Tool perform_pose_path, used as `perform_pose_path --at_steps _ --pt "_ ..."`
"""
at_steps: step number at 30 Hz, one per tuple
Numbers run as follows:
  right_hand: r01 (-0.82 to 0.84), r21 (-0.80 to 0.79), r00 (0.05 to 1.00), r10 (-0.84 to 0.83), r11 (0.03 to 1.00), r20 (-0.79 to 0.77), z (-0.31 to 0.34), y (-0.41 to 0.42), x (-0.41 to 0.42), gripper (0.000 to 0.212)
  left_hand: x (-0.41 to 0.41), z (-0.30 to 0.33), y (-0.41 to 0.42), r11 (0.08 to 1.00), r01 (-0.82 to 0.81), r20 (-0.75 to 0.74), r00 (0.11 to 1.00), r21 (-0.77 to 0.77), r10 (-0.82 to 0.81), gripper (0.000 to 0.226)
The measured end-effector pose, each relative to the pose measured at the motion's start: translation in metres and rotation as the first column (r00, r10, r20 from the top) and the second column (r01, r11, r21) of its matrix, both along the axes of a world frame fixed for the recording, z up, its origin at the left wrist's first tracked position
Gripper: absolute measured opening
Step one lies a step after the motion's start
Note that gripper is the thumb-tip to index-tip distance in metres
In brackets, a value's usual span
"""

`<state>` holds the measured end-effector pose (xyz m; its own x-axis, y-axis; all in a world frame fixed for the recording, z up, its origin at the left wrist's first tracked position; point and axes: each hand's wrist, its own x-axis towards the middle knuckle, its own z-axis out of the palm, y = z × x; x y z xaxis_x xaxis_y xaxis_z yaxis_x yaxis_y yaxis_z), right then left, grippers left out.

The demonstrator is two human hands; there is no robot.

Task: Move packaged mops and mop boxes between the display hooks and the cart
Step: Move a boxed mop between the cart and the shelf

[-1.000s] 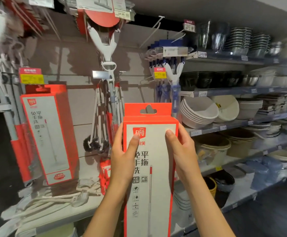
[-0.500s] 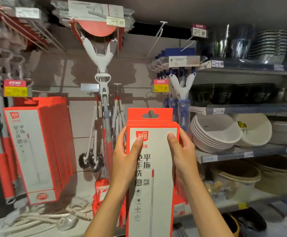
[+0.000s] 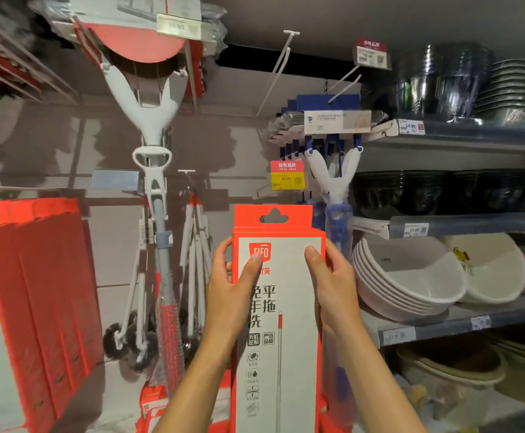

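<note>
I hold a tall red-and-white mop box (image 3: 283, 307) upright in front of me, its hang tab at the top. My left hand (image 3: 233, 285) grips its left edge with the thumb on the front face. My right hand (image 3: 333, 285) grips the right edge the same way. Several identical red mop boxes (image 3: 36, 292) hang in a row at the left. A white-and-red packaged mop (image 3: 154, 170) hangs from a hook at upper centre. Blue-and-white mops (image 3: 333, 182) hang just behind the held box. An empty white display hook (image 3: 276, 70) juts out above them.
Shelves on the right carry stacked white basins (image 3: 411, 276), dark bowls (image 3: 411, 189) and metal bowls (image 3: 511, 89). Brushes with black heads (image 3: 129, 339) hang low at centre left. A yellow price tag (image 3: 287, 178) hangs above the box.
The view has tilted upward and closer to the wall, so the shelves and hanging goods sit lower in frame. The box stays upright between both hands, with the grip unchanged.
</note>
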<state>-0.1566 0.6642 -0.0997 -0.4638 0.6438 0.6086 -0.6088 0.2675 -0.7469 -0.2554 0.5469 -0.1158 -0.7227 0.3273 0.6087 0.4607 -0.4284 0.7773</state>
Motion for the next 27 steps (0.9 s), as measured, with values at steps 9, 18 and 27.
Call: perform_pose_path --at_steps 9,18,27 --pt "0.025 -0.004 0.999 -0.024 1.0 0.027 0.003 0.064 -0.055 0.024 -0.058 0.007 0.062 1.0 0.015 -0.027 1.0 0.001 -0.015 0.066" --pt "-0.052 0.019 0.998 0.052 0.998 0.022 0.001 0.118 -0.09 0.025 -0.081 0.006 0.106 0.999 -0.037 -0.026 0.999 -0.013 0.037 0.056" --pt "-0.152 0.031 0.988 0.153 0.988 -0.027 0.013 0.171 -0.115 0.028 -0.094 0.017 0.149 0.989 -0.147 -0.074 0.987 -0.008 0.146 0.065"
